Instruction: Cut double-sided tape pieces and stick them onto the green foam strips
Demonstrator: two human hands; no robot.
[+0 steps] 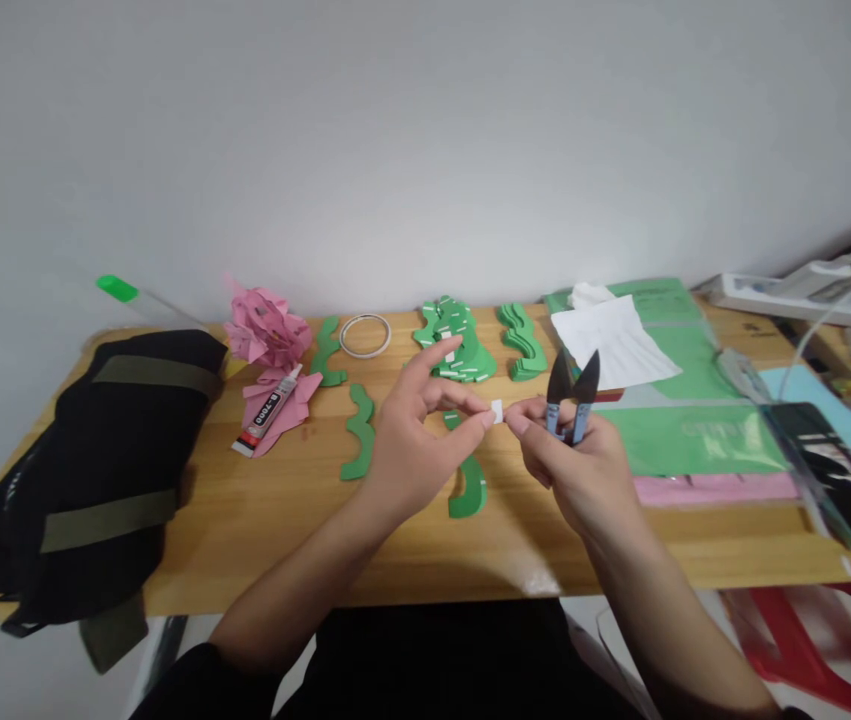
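Note:
My left hand (414, 425) pinches a small white piece of tape (497, 411) between thumb and index finger. Close on its right, the thumb and index finger of my right hand (582, 455) are pinched together at the tape's edge. That same right hand also holds a pair of thread snips (579, 400), dark blades pointing up and slightly apart. Below the tape lies a wavy green paper piece (468, 490) with white strips on it, partly covered by my left hand. Another wavy green cutout (359, 435) rests left of my left hand.
Behind my hands are a pile of green cutouts (462, 340) with white strips, a green stack (521, 340) and a tape roll (365, 337). Pink paper (269, 325), a glue tube (267, 410) and a black bag (110, 450) lie left; white tissue (616, 340) and a phone (837, 475) right.

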